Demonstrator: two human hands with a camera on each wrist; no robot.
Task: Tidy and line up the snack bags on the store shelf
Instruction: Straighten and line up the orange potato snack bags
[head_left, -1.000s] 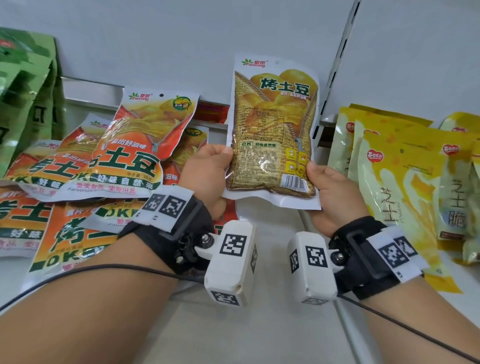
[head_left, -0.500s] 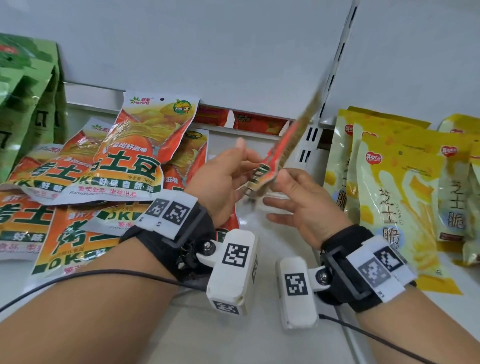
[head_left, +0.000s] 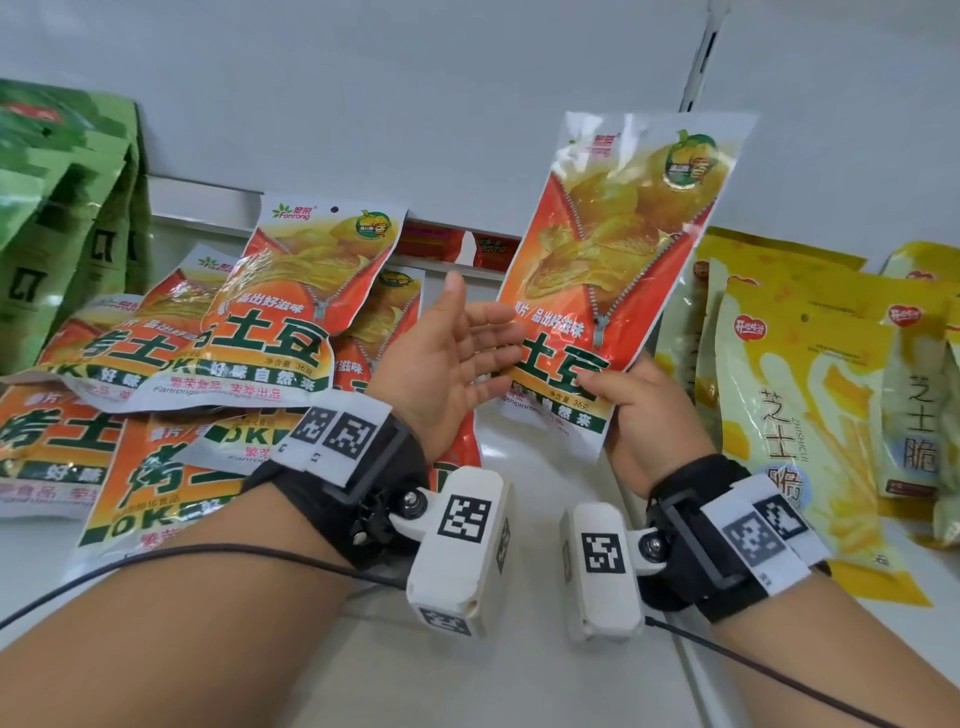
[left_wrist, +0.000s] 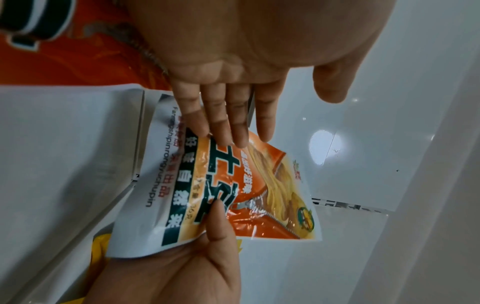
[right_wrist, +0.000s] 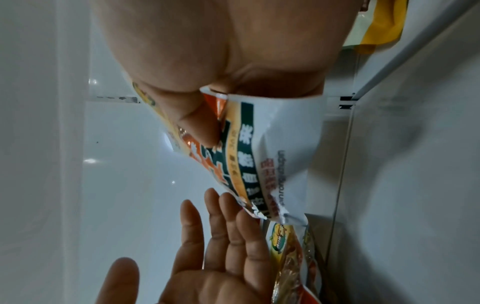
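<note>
1. Turned since a second ago, the orange snack bag (head_left: 618, 270) now shows its printed orange front to the head camera, where its yellow back with the label faced out before; half a second ago it was edge-on and blurred between the hands.
2. The right hand (head_left: 641, 415) pinches the bag's lower right corner, thumb across the front; the fingers behind the bag are hidden in every view.
3. The left hand (head_left: 447, 364) is spread flat, palm turned toward the bag, with its straight fingertips (left_wrist: 233, 131) touching the bag's lower left edge. It no longer clasps that edge as it did a second ago.
4. The bag is held upright in the air, tilted slightly to the right, above the white shelf (head_left: 519, 675) and in front of the white back panel (head_left: 415, 104). Its lower left corner is covered by the left fingers in the head view.
5. Left of the hands, a loose pile of the same orange bags (head_left: 171, 374) lies overlapping and askew; the lower ones are largely covered, and how many there are cannot be counted.
6. Farther left, green bags (head_left: 62, 208) stand cut off by the frame edge.
7. On the right, yellow bags (head_left: 810, 405) stand leaning in a row, the outermost cut off and partly blocked by the right wrist.
8. Both wrist views are dim, and the bag's print is blurred there.
</note>
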